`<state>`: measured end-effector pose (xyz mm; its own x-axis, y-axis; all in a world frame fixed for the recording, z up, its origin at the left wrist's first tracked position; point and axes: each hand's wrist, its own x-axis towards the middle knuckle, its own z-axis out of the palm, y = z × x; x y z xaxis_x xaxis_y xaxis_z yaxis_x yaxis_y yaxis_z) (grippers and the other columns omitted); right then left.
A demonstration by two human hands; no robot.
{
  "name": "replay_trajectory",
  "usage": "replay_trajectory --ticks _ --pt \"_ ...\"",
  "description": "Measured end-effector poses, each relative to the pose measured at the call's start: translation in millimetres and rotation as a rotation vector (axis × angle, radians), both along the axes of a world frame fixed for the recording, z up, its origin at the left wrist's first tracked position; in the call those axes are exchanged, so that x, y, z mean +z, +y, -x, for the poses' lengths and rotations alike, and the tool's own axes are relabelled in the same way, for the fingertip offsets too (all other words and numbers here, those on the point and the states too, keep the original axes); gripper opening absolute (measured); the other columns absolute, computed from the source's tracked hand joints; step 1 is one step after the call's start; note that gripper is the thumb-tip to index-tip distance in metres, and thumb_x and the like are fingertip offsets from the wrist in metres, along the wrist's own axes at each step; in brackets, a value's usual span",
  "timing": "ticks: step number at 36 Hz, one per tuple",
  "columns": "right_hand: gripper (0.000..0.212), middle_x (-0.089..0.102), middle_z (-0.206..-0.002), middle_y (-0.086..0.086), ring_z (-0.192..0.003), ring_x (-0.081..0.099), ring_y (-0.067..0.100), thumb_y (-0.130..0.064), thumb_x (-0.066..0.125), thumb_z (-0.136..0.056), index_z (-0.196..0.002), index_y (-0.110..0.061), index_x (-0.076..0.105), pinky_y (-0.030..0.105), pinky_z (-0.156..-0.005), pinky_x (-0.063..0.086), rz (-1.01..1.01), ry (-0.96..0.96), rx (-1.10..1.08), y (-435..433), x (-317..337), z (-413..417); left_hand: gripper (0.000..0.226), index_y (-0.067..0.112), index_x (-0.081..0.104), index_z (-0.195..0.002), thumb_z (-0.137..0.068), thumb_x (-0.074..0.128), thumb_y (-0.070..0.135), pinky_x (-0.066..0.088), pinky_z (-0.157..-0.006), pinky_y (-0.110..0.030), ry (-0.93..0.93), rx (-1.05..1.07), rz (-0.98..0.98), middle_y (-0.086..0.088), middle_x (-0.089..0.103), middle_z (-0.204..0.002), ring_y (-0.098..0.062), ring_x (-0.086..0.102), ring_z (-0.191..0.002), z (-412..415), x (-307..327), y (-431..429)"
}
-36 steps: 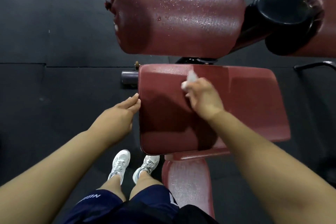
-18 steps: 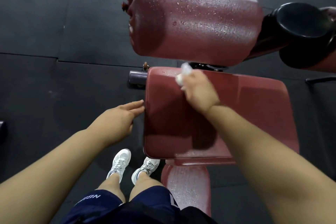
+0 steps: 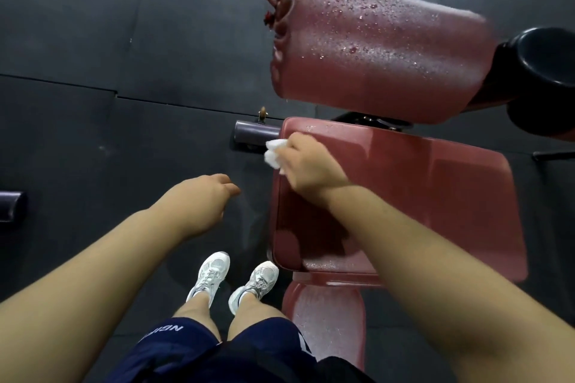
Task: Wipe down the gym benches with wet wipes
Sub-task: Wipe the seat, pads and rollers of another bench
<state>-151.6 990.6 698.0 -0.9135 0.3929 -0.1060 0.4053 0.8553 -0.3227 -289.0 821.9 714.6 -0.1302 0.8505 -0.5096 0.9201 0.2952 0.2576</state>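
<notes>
1. 2 hands show: the right hand (image 3: 311, 169) grips a crumpled white wet wipe (image 3: 275, 152) at the far left corner of the flat seat pad (image 3: 435, 196).
2. Held off the pad, the left hand (image 3: 199, 202) hangs loosely curled and holds nothing.
3. Droplets cover the roller pad (image 3: 373, 50) and the lower pad (image 3: 326, 317), so both likely remain to be wiped.

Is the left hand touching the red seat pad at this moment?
No, the left hand hangs over the dark floor, clear of the red seat pad's left edge.
</notes>
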Motion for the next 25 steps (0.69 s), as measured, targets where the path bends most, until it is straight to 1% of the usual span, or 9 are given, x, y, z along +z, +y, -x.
replay_trajectory --ticks 2,4,7,10,13,16,19,22,25 --pt "0.017 0.053 -0.088 0.003 -0.084 0.051 0.027 -0.021 0.049 -0.087 -0.087 -0.010 0.062 0.037 -0.074 0.045 -0.035 0.050 -0.152 13.1 2.0 3.7 0.049 0.028 0.044 -0.136 -0.090 0.041 0.010 0.048 -0.087 -0.032 0.010 -0.002 -0.002 0.006 0.044 -0.136 -0.020 0.054 -0.113 4.0 -1.0 -4.4" --pt "0.012 0.050 -0.090 0.010 -0.088 0.047 0.030 -0.008 0.051 -0.087 -0.085 -0.003 0.062 0.037 -0.073 0.042 -0.160 0.010 -0.195 21.8 4.9 13.0 0.047 0.027 0.045 -0.135 -0.091 0.041 0.011 0.048 -0.087 -0.033 0.014 -0.004 -0.004 0.005 0.045 -0.134 -0.020 0.054 -0.113 7.6 -2.6 -8.8" --pt "0.009 0.056 -0.095 0.015 -0.093 0.049 0.036 -0.004 0.055 -0.082 -0.084 0.000 0.064 0.039 -0.077 0.044 -0.190 0.004 -0.255 23.0 4.0 32.7 0.047 0.027 0.045 -0.135 -0.090 0.040 0.011 0.048 -0.087 -0.034 0.004 0.008 -0.013 0.005 0.046 -0.131 -0.020 0.054 -0.112 12.3 -6.0 -14.8" --pt "0.020 0.058 -0.113 0.015 -0.107 0.048 0.035 -0.010 0.053 -0.087 -0.096 0.001 0.067 0.037 -0.089 0.037 -0.241 -0.128 -0.108 10.4 -3.0 55.5 0.048 0.027 0.045 -0.134 -0.090 0.040 0.010 0.049 -0.086 -0.036 -0.002 0.011 -0.014 0.006 0.047 -0.128 -0.020 0.054 -0.110 17.4 -9.2 -21.9" --pt "0.021 0.062 -0.109 0.007 -0.113 0.045 0.027 -0.011 0.046 -0.090 -0.098 -0.011 0.066 0.035 -0.107 0.022 -0.369 -0.403 0.053 -2.0 -3.2 65.7 0.048 0.027 0.046 -0.133 -0.090 0.040 0.010 0.049 -0.084 -0.035 0.001 0.013 -0.010 0.005 0.048 -0.128 -0.021 0.055 -0.109 24.0 -10.7 -29.4" --pt "0.020 0.063 -0.108 0.004 -0.112 0.047 0.025 -0.014 0.044 -0.091 -0.098 -0.019 0.063 0.038 -0.110 0.019 -0.434 -0.525 0.125 -7.7 2.4 65.1 0.046 0.025 0.049 -0.131 -0.089 0.040 0.009 0.049 -0.084 -0.037 -0.008 0.014 -0.010 0.004 0.049 -0.125 -0.022 0.055 -0.107 30.0 -11.3 -35.8" --pt "0.021 0.063 -0.106 0.002 -0.110 0.050 0.023 -0.020 0.042 -0.092 -0.097 -0.021 0.063 0.043 -0.113 0.014 -0.470 -0.576 0.235 -20.8 9.3 54.9 0.044 0.023 0.051 -0.128 -0.089 0.040 0.008 0.049 -0.083 -0.037 -0.020 0.001 -0.016 0.003 0.050 -0.123 -0.022 0.056 -0.106 33.7 -10.9 -38.2" --pt "0.023 0.062 -0.106 0.002 -0.108 0.053 0.023 -0.023 0.045 -0.091 -0.101 -0.021 0.065 0.048 -0.116 0.000 -0.344 -0.668 0.354 -52.8 14.7 28.0 0.043 0.023 0.052 -0.127 -0.089 0.041 0.008 0.048 -0.084 -0.037 -0.034 -0.018 -0.035 0.002 0.051 -0.123 -0.023 0.056 -0.105 32.4 -9.8 -38.9" --pt "0.004 0.066 -0.078 0.001 -0.084 0.064 0.023 -0.020 0.066 -0.073 -0.076 -0.019 0.069 0.050 -0.116 0.008 -0.230 -0.533 0.517 -84.9 8.3 -12.1 0.042 0.022 0.052 -0.127 -0.089 0.041 0.008 0.049 -0.083 -0.037 -0.042 -0.043 -0.045 0.001 0.050 -0.123 -0.023 0.056 -0.105 27.2 -8.5 -39.0"
